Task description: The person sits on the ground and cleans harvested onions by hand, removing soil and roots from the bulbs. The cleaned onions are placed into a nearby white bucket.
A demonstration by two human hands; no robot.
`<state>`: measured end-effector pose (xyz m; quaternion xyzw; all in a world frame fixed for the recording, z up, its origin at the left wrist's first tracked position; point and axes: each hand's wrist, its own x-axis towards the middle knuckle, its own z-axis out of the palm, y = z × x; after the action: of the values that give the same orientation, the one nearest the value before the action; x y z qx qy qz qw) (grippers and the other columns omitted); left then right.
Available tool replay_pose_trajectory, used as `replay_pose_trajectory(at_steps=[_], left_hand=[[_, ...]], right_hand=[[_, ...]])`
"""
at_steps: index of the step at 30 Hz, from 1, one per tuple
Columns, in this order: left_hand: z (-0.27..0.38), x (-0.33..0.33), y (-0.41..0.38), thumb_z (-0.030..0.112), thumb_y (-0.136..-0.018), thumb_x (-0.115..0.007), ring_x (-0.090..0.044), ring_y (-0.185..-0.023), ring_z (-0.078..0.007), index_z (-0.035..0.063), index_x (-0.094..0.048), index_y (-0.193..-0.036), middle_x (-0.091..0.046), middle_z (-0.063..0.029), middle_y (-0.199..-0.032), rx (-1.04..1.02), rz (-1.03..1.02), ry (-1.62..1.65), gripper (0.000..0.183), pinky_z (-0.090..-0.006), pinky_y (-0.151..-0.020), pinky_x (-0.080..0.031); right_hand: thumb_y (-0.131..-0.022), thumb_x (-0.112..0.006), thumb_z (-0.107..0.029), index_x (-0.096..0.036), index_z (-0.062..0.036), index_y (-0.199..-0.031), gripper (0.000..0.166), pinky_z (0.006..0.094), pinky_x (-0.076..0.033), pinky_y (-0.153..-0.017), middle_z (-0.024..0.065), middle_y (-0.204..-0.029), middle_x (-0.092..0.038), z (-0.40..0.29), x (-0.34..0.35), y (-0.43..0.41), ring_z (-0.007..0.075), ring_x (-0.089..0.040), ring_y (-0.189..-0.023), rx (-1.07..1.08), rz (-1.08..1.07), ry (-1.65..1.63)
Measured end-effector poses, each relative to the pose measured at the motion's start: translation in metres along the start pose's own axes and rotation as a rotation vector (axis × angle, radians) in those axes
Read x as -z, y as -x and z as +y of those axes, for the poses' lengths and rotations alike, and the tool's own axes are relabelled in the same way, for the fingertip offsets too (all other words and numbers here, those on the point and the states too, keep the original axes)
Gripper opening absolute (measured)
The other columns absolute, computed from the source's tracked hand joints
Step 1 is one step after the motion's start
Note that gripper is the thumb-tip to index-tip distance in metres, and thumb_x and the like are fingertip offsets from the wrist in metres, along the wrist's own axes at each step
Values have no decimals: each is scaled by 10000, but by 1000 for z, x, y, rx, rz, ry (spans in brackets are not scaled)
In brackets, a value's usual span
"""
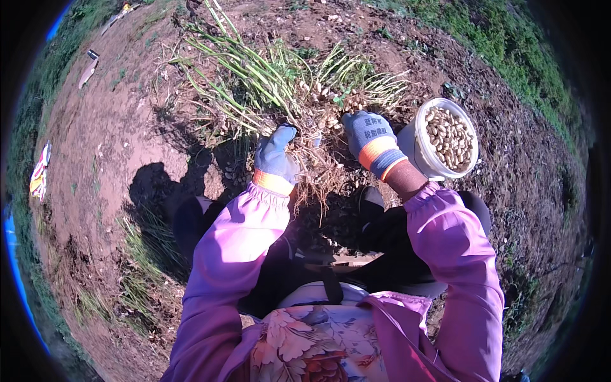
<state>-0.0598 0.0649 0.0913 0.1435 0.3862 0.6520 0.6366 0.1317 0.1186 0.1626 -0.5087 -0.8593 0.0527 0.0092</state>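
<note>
My left hand [276,153], in a grey-blue work glove with an orange cuff, grips a bunch of uprooted peanut plants [253,79] near the base of the stems. Their green stalks fan away from me, and tangled roots [317,188] hang on the near side. Pale peanut pods [329,119] cluster among the roots between my hands. My right hand [370,136], gloved alike, is at the right edge of these pods with its fingers curled; whether they hold a pod is hidden. Just right of it, a white plastic bucket [420,148] full of peanuts [451,138] tilts toward me.
More cut stalks [382,90] lie beyond my right hand. Other pulled plants [138,286] lie on the soil at the lower left. A colourful plastic bag [40,174] is at the far left. Green growth [515,52] borders the field at upper right.
</note>
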Motion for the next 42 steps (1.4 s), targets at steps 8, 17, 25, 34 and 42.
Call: replay_pose_trajectory(at_steps=[8,17,25,34,42], left_hand=[[39,-24,20,239,-780,-578,-596,-896,-355,-39,-501,-1138,-590,-219,-1050,-30,-346,389,459,-444,-844,-489],[55,-25,30,388,-869,-454,-402,-1225,-272,52,-600,-1023,-577,-59,-1155,171,-482,589,398,-579,-962,-337],[77,-22,38,344,-894,-428,-496,-1127,-278,30,-577,-1002,-604,-77,-1077,62,-367,442,363,-561,-945,-367],[164,51,16,254,-843,-497,-590,-895,-325,-14,-561,-1031,-590,-213,-1009,-222,39,131,334,-480,-807,-492],[269,219,127,260,-765,-652,-626,-660,-226,59,-626,-952,-656,-91,-847,-452,653,-241,276,-348,-597,-523]], right_hand=[[-761,-531,-143,-619,-76,-881,163,435,-472,-711,194,-841,-621,107,21,0,369,-597,-815,-231,87,-32],[-715,-608,-116,-497,-73,-1156,457,428,-464,-790,212,-975,-610,234,35,31,373,-575,-933,-405,95,193],[-803,-565,-217,-532,-69,-1129,359,374,-453,-833,178,-1036,-600,153,47,11,313,-579,-978,31,22,-138],[-766,-590,-140,-548,-42,-1119,368,291,-466,-756,74,-866,-615,157,19,4,158,-586,-807,110,-231,-477],[-790,-594,-102,-536,-57,-1149,366,291,-466,-792,91,-944,-627,144,11,-4,165,-594,-865,59,-394,-523]])
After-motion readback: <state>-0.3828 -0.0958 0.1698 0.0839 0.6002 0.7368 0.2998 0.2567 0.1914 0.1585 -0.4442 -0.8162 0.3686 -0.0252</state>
